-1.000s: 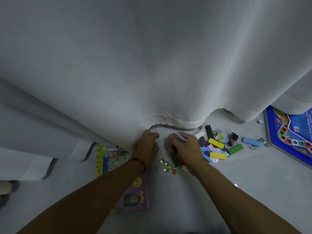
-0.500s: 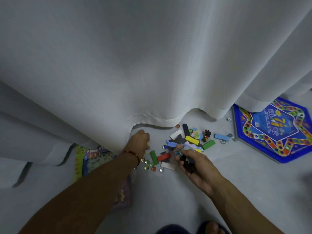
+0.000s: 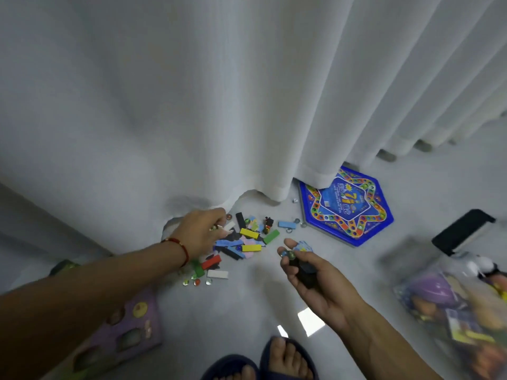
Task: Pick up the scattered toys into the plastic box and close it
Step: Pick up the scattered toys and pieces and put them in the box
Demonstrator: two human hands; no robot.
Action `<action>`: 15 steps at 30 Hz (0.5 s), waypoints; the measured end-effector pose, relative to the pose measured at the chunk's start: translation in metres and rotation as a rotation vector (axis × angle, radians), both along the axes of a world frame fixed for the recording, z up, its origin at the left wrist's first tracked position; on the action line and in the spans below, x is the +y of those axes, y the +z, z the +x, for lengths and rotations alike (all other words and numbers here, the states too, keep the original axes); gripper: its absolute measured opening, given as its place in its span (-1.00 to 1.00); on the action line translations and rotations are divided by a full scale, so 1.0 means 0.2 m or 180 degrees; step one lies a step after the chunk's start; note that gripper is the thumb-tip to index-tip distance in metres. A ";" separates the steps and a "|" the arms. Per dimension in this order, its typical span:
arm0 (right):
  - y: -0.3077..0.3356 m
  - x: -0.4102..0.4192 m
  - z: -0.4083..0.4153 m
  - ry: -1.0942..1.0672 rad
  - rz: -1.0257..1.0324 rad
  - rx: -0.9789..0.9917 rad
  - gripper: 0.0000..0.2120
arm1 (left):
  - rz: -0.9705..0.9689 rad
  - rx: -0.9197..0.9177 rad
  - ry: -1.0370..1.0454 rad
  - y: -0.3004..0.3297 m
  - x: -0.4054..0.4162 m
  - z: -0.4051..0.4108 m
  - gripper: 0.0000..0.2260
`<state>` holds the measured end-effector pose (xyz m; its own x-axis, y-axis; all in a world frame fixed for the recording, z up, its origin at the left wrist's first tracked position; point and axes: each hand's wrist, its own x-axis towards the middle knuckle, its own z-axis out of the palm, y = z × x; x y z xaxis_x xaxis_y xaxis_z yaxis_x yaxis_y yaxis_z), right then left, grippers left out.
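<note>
Over floor pile | left hand (image 3: 203, 231) pinches small toy | right hand (image 3: 310, 275) cupped, holding marbles (image 3: 286, 254), dark pieces

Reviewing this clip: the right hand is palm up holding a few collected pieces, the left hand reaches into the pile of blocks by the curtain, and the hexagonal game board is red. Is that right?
Not quite: the hexagonal game board is blue, not red, as the head view shows. The rest stands: the right hand is palm up holding a few collected pieces, and the left hand reaches into the pile of blocks by the curtain.

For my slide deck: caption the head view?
Right hand holds gathered marbles; left hand reaches into scattered toy blocks.
</note>
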<state>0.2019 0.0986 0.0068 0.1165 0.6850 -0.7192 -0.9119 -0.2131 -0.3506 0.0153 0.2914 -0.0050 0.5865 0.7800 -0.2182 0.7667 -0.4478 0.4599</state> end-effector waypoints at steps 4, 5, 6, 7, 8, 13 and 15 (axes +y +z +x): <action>0.30 -0.29 0.21 -0.0664 0.0287 -0.0276 -0.74 | -0.1178 -0.0807 -0.0437 0.42 -0.24 0.44 -0.98; 0.39 -0.40 0.30 -0.0927 0.0334 -0.0437 -0.75 | -0.1381 -0.0856 -0.0640 0.53 -0.35 0.59 -0.97; 0.45 -0.47 0.38 -0.1104 0.0314 -0.0578 -0.76 | -0.1582 -0.0878 -0.0738 0.61 -0.44 0.72 -0.94; 0.49 -0.55 0.48 -0.1294 0.0234 -0.0741 -0.77 | -0.1787 -0.0922 -0.0815 0.69 -0.55 0.85 -0.92; 0.55 -0.68 0.58 -0.1548 0.0142 -0.0909 -0.78 | -0.1960 -0.1000 -0.0902 0.78 -0.69 1.00 -0.91; 0.73 -1.14 0.99 -0.2676 -0.0291 -0.0840 -0.74 | -0.3306 -0.1149 -0.0766 1.10 -1.26 1.51 -0.61; 0.77 -1.28 1.06 -0.2947 -0.0285 -0.0755 -0.44 | -0.3966 -0.1085 -0.0677 1.16 -1.38 1.57 -0.44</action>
<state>0.4141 -0.1564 0.1598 0.7331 0.1919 -0.6525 -0.6395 0.5212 -0.5652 0.3301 0.0162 0.2278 0.8410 0.0493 -0.5387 0.4978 0.3193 0.8064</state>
